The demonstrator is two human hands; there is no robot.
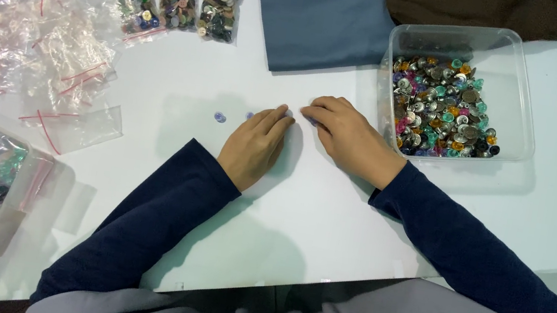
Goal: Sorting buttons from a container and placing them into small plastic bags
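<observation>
Buttons [220,117], small and purple, lie on the white table [330,209] left of the clear tub [512,89] of mixed buttons; left hand [255,147] rests flat beside them, right hand [349,136] curls nearer the tub, possibly pinching one

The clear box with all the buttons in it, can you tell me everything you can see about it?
The clear box looks like thin see-through plastic, squarish with rounded corners and no lid. It sits flat on the white table, beside the right hand, which does not touch it. Its far edge lies by the blue cloth and a brown cloth. Inside, a heap of buttons, silvery, teal, pink and orange, fills the left part, and the right part shows bare floor.
</observation>
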